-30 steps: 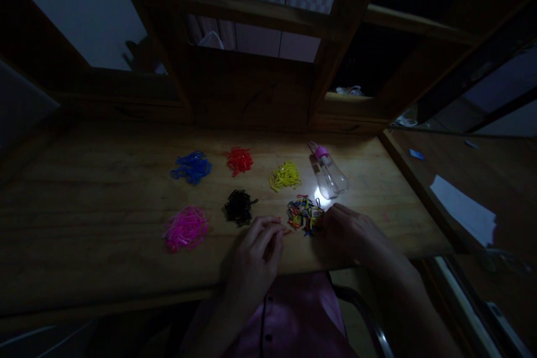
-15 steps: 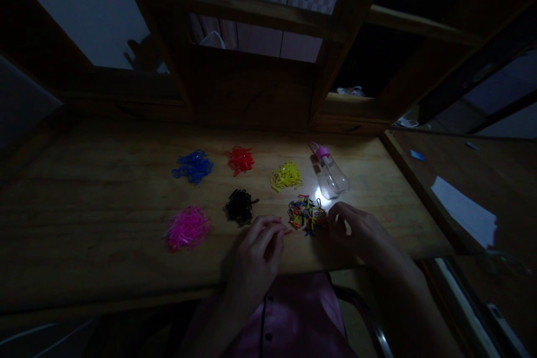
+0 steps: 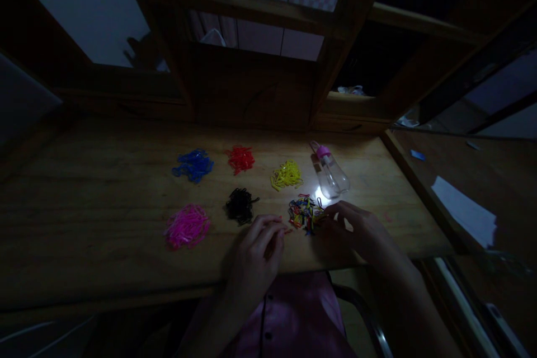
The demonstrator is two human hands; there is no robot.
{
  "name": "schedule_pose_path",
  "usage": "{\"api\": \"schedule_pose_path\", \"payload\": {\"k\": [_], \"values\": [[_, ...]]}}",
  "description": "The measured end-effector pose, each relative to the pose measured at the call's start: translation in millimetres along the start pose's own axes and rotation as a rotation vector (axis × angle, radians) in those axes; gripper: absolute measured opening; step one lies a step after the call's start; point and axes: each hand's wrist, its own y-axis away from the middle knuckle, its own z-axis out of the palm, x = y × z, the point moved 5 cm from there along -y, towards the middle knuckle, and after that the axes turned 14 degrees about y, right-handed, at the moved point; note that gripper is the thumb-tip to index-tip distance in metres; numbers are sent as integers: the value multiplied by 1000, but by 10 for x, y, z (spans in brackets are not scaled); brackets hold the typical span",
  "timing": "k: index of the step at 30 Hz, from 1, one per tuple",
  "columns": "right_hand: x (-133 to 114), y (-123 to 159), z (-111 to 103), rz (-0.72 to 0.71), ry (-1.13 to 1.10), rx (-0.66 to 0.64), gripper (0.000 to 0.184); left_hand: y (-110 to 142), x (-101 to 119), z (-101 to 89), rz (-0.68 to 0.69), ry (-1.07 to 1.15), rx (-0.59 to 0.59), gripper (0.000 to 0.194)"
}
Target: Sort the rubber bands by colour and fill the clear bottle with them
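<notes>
A mixed pile of small thin loops [image 3: 306, 213], in red, yellow, blue and black, lies on the wooden desk [image 3: 104, 207]. Just left of it, my left hand [image 3: 260, 243] has its fingers curled together, with small red loops [image 3: 288, 230] showing at the fingertips. At the pile's right edge, the fingertips of my right hand [image 3: 352, 226] are brought together, touching or very near the loops. Whether they pinch one is too dark to see. Single-colour piles lie around: black loops [image 3: 240, 206], yellow loops [image 3: 286, 175], red loops [image 3: 240, 159], blue loops [image 3: 193, 165] and pink loops [image 3: 187, 227].
Behind the mixed pile lies a clear bottle [image 3: 333, 179] with a pink cap, a bright light spot beside it. White papers [image 3: 464, 211] rest on a surface to the right. A wooden shelf frame [image 3: 251, 89] rises along the desk's back.
My right hand has shifted slightly left, toward the mixed pile. My left hand stays nearly still, and the piles look the same.
</notes>
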Motion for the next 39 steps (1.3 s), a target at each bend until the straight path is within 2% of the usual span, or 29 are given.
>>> {"api": "schedule_pose_path", "payload": {"k": [9,22,25,29,34,39], "values": [[-21,6,-50,-59,-66,97,22,10,-3,0,-26,11,-3,15],[-127,-59,-246,-56,-110,222,15,-2,10,10,-25,21,-13,17],[-157,-170,-298,-23,-115,289,13,-3,5,17,-23,33,-10,16],[-248,-455,-291,-3,-172,343,8,4,-24,10,-35,28,-7,17],[-354,-702,-244,-37,-191,339,19,10,-37,-22,-45,6,2,17],[-262,-519,-381,-23,-128,379,21,2,-24,-36,-47,34,4,17]]}}
